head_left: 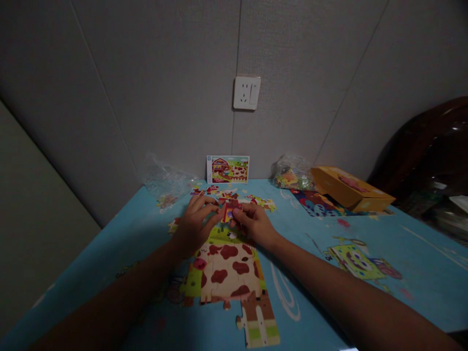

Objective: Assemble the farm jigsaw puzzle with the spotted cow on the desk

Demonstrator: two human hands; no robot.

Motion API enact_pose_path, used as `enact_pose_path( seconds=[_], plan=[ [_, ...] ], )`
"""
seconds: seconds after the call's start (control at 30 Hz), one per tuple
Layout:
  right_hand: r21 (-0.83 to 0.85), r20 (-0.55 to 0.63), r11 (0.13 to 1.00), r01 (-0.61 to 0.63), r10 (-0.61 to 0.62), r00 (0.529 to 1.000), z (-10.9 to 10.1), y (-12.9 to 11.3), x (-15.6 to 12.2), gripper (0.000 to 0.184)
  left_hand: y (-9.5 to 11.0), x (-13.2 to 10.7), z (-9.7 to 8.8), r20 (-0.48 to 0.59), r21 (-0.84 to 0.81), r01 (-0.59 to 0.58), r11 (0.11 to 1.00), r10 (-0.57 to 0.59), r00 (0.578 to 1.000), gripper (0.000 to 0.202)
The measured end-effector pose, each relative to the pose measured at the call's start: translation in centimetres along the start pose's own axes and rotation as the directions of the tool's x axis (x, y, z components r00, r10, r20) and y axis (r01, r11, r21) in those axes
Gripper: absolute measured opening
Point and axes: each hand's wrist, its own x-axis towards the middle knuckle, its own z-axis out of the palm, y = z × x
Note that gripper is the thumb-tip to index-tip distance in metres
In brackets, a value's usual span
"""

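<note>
A partly joined jigsaw (226,275) showing a white cow with red spots lies on the blue cartoon tablecloth (413,273). Both hands meet just beyond it over a red puzzle piece (231,211). My left hand (193,222) has its fingers curled at the piece's left edge. My right hand (254,224) pinches the piece from the right. Several loose pieces (226,194) lie scattered just behind the hands.
A small reference picture card (227,169) leans against the grey wall under a white socket (246,92). A yellow box (351,187) and a clear bag of pieces (292,175) sit at the back right. An empty plastic bag (164,180) lies back left.
</note>
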Motion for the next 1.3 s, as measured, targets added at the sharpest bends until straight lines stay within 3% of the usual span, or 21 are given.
enact_pose_path(
  seconds=[0.23, 0.33, 0.4, 0.47, 0.57, 0.63, 0.73, 0.8, 1.0, 1.17, 1.3],
  plan=[
    [0.024, 0.069, 1.0, 0.012, -0.013, 0.998, 0.4, -0.5, -0.1, 0.057, 0.4, 0.1, 0.0, -0.05, -0.062, 0.077, 0.995, -0.08, 0.996, 0.013],
    [0.015, 0.084, 1.0, 0.008, -0.01, 0.996, 0.5, -0.3, -0.1, 0.053, 0.6, 0.2, 0.1, -0.058, -0.165, 0.185, 0.969, -0.197, 0.979, 0.016],
    [0.006, 0.071, 1.0, 0.007, -0.007, 0.997, 0.3, 0.0, -0.1, 0.05, 0.7, 0.2, 0.2, -0.053, -0.272, 0.343, 0.899, -0.37, 0.928, 0.02],
    [-0.014, 0.04, 1.0, 0.016, -0.016, 0.999, 0.2, 0.2, 0.0, 0.048, 0.5, 0.2, 0.2, -0.044, -0.381, 0.48, 0.79, -0.534, 0.844, 0.021],
    [-0.024, -0.006, 0.999, 0.04, -0.04, 0.999, -0.1, 0.3, 0.1, 0.048, 0.1, 0.3, 0.0, -0.034, -0.451, 0.555, 0.699, -0.635, 0.772, 0.021],
    [-0.029, -0.034, 0.998, 0.047, -0.048, 0.998, -0.3, 0.3, 0.1, 0.047, -0.1, 0.2, -0.1, -0.013, -0.428, 0.563, 0.707, -0.627, 0.779, 0.021],
    [-0.075, -0.084, 0.996, 0.055, -0.061, 0.995, -0.4, 0.6, 0.2, 0.045, 0.1, 0.0, 0.1, 0.074, -0.414, 0.523, 0.745, -0.545, 0.835, 0.024],
    [-0.101, -0.11, 0.993, 0.06, -0.071, 0.991, -0.4, 0.9, 0.2, 0.043, 0.4, 0.0, 0.2, 0.116, -0.448, 0.506, 0.738, -0.513, 0.851, 0.026],
    [-0.097, -0.094, 0.992, 0.083, -0.092, 0.991, -0.3, 0.8, 0.2, 0.04, 0.9, 0.4, 0.1, 0.133, -0.476, 0.554, 0.683, -0.567, 0.813, 0.033],
    [-0.064, -0.097, 0.995, 0.078, -0.084, 0.992, -0.1, 0.5, 0.2, 0.041, 0.5, 0.2, 0.5, 0.292, -0.568, 0.562, 0.601, -0.491, 0.821, 0.021],
    [-0.073, -0.113, 0.993, 0.09, -0.098, 0.989, -0.1, 0.6, 0.3, 0.037, 0.6, 0.1, 0.6, 0.256, -0.557, 0.543, 0.628, -0.492, 0.832, 0.017]
  ],
)
